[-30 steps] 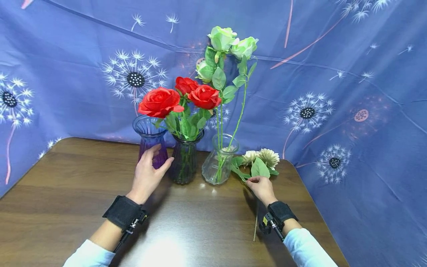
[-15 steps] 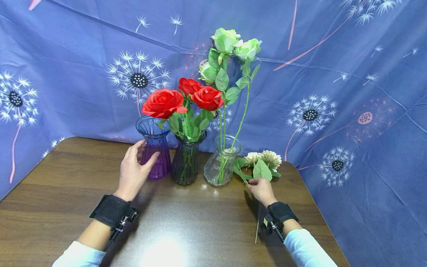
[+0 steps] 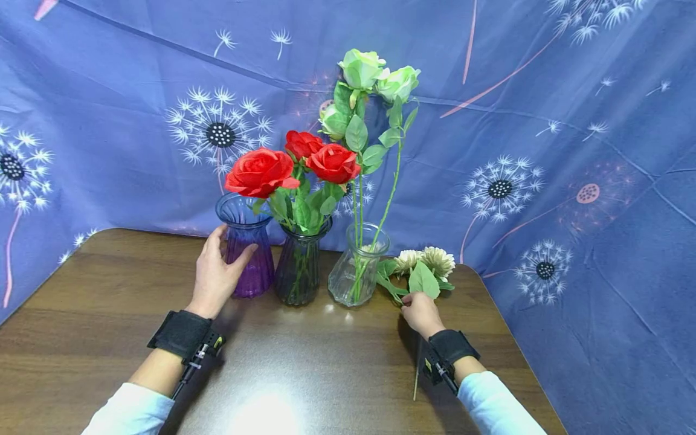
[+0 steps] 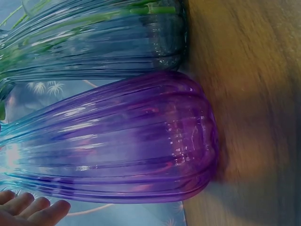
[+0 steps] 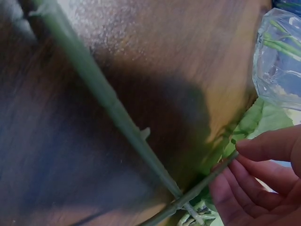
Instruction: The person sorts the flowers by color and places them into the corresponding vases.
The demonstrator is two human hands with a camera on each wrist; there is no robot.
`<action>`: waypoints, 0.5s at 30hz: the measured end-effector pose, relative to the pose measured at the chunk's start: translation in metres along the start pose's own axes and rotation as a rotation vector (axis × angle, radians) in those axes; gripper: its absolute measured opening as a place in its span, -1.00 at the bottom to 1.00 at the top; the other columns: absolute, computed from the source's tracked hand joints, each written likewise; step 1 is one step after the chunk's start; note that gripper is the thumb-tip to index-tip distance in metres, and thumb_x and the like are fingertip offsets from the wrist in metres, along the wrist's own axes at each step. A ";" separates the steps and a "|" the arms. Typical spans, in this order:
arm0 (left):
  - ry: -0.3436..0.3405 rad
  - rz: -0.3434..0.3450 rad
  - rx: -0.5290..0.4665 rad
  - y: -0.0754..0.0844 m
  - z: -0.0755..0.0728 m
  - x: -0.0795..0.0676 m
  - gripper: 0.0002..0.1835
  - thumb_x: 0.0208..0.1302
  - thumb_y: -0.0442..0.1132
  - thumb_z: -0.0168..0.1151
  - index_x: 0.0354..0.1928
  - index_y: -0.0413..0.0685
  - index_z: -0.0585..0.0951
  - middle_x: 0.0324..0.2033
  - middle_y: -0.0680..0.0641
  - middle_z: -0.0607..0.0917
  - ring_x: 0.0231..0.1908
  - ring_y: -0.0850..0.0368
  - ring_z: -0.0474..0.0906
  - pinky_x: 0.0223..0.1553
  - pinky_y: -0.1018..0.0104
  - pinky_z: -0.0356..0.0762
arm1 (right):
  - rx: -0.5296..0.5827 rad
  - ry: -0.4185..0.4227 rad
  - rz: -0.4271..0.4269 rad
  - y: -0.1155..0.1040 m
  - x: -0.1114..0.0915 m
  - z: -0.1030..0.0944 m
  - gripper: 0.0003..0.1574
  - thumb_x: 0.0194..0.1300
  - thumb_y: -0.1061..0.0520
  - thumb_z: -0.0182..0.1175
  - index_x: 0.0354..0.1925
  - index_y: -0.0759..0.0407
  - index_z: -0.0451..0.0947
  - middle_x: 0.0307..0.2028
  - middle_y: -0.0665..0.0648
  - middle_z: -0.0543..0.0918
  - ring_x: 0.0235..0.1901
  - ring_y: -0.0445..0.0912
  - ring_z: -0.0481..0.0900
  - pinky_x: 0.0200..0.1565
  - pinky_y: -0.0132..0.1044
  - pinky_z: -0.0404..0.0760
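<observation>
Left hand [image 3: 212, 272]: I see it half open around the left side of the purple-blue vase, thumb in front and fingers toward the far side; I cannot tell whether it touches the glass.
Purple-blue vase [image 3: 260, 266]: upright on the table [image 3: 136, 296], leftmost of three, its flared rim blue and its base purple.
Right hand [image 3: 423, 314]: on my feed its thumb and fingertips are closed in a pinch on a green stem [image 5: 214, 176].
Green stem: at the table's right side, crossed by a thicker stem [image 5: 113, 106] in the right wrist view.
White flowers [image 3: 437, 261]: just beyond the right hand, among green leaves, right of the clear vase.
Dark vase [image 3: 310, 284]: in the middle, holding red roses [image 3: 261, 172]; one bloom leans across the purple-blue vase's mouth in my head view.
Clear vase [image 3: 341, 281]: right of the dark one, holding tall pale green roses [image 3: 361, 69].
Backdrop [image 3: 326, 27]: blue cloth printed with dandelions.
</observation>
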State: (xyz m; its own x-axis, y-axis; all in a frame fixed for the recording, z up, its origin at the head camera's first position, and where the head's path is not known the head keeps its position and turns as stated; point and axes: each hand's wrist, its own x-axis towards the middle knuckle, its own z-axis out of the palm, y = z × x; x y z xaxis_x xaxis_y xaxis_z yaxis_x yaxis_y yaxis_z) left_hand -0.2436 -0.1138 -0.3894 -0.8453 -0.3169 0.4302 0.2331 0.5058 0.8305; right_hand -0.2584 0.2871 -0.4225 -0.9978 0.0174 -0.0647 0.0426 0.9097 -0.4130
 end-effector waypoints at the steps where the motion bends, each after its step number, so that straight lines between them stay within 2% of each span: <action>1: -0.001 -0.009 -0.005 0.000 0.000 0.000 -0.21 0.14 -0.04 0.32 0.30 -0.27 0.23 0.19 -0.36 0.41 0.11 -0.28 0.42 0.13 -0.13 0.39 | -0.011 0.001 -0.005 -0.001 0.000 0.000 -0.69 0.19 0.31 0.09 -0.10 0.38 0.60 -0.12 0.34 0.66 -0.16 0.15 0.61 -0.23 -0.11 0.57; 7: -0.006 -0.031 0.002 0.001 0.001 0.002 -0.22 0.15 -0.06 0.31 0.31 -0.26 0.21 0.22 -0.36 0.39 0.18 -0.27 0.37 0.18 -0.12 0.35 | -0.079 0.024 -0.031 -0.005 0.002 0.001 -0.68 0.18 0.32 0.07 -0.11 0.38 0.61 -0.13 0.34 0.66 -0.12 0.20 0.60 -0.15 -0.03 0.59; 15: 0.022 0.002 0.039 -0.001 0.004 0.004 -0.24 0.14 -0.11 0.32 0.28 -0.33 0.25 0.17 -0.40 0.43 0.12 -0.31 0.42 0.13 -0.12 0.39 | -0.107 0.043 -0.026 -0.007 0.004 0.004 -0.73 0.20 0.28 0.13 -0.14 0.35 0.63 -0.14 0.33 0.67 -0.10 0.22 0.60 -0.08 0.04 0.57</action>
State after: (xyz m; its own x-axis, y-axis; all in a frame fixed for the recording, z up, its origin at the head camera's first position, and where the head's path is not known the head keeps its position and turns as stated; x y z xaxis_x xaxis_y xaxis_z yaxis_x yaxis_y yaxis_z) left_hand -0.2495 -0.1121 -0.3897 -0.8337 -0.3336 0.4400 0.2155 0.5371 0.8156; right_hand -0.2628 0.2798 -0.4233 -0.9998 0.0089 -0.0153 0.0133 0.9492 -0.3143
